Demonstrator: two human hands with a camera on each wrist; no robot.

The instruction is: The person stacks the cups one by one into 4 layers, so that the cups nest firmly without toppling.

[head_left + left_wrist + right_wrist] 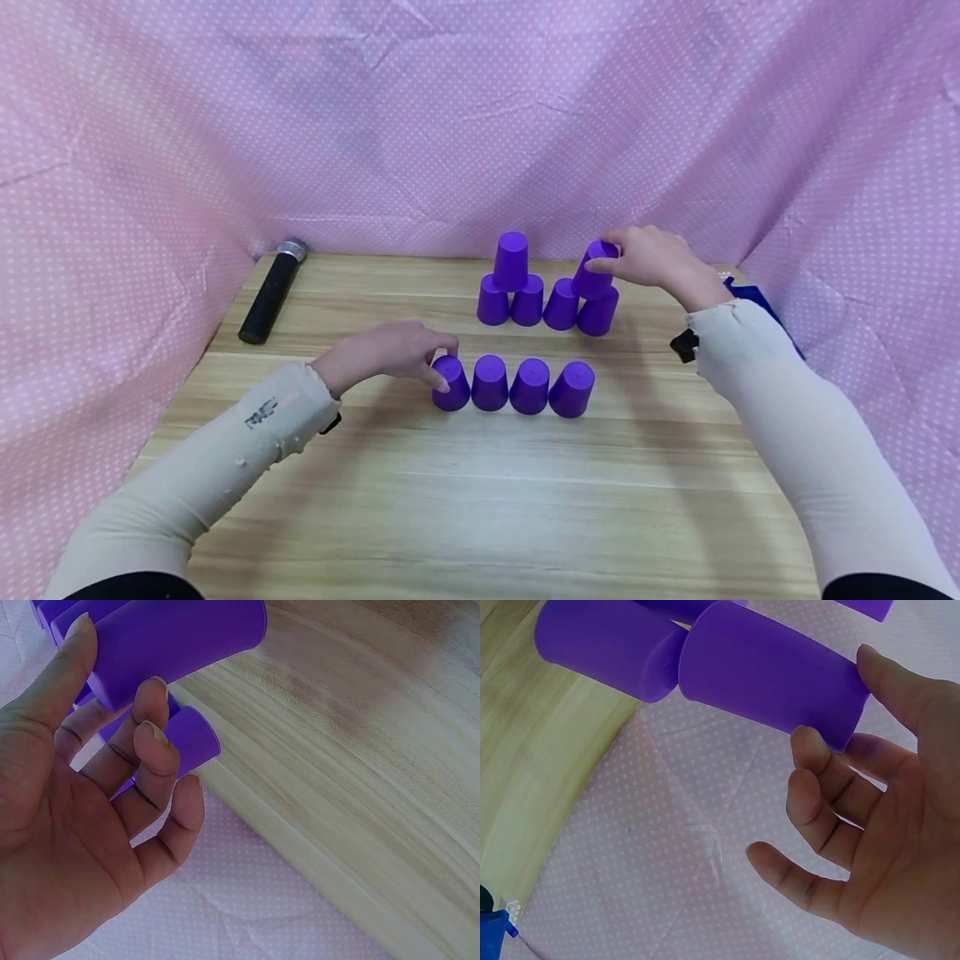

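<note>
Purple leftmost front cup [452, 372] stands at the fingertips of the left hand [390, 352], which I see pinching it between thumb and fingers; the right hand [654, 257] pinches the right upper cup [591, 282] near its upturned base, above the right rear pair [561, 306]. I count ten cups on the wooden table [480, 500]: four in the front row [490, 385], two in the left rear pair [492, 302], two in the right rear pair, and one above each pair. I also count one microphone [272, 292], lying well apart at the table's left.
</note>
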